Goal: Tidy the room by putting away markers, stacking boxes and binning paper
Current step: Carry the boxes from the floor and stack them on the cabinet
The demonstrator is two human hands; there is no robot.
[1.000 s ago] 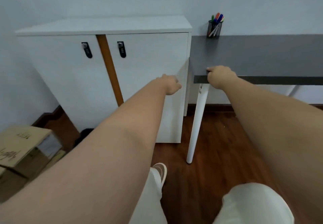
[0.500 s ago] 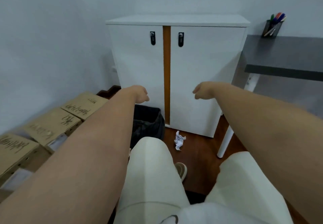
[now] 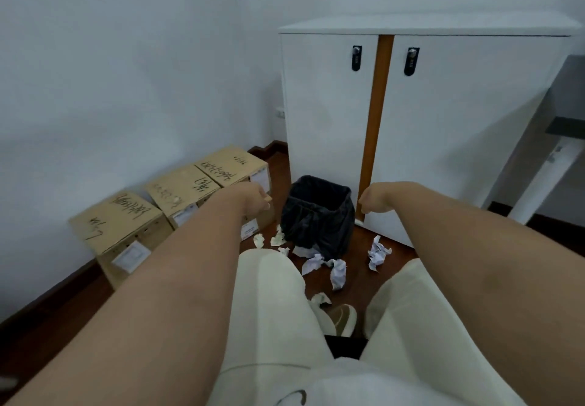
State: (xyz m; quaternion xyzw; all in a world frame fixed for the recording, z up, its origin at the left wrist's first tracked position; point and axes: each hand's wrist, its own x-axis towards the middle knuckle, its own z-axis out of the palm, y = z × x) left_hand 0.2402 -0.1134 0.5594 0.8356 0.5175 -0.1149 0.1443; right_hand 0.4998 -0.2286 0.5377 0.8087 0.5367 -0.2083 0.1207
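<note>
Wooden floor [image 3: 357, 282] below, left hand [image 3: 258, 198] and right hand [image 3: 373, 198] outstretched, curled.

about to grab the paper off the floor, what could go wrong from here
1. Crumpled paper lies scattered round the black bin; the piece by the shoe could get stepped on or missed.
2. The bin is light-looking; a reaching left hand or right hand might tip it.

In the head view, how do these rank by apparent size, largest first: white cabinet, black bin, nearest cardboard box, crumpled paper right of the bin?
1. White two-door cabinet
2. Black-lined waste bin and nearest brown cardboard box: alike, unranked
3. Crumpled white paper
</note>
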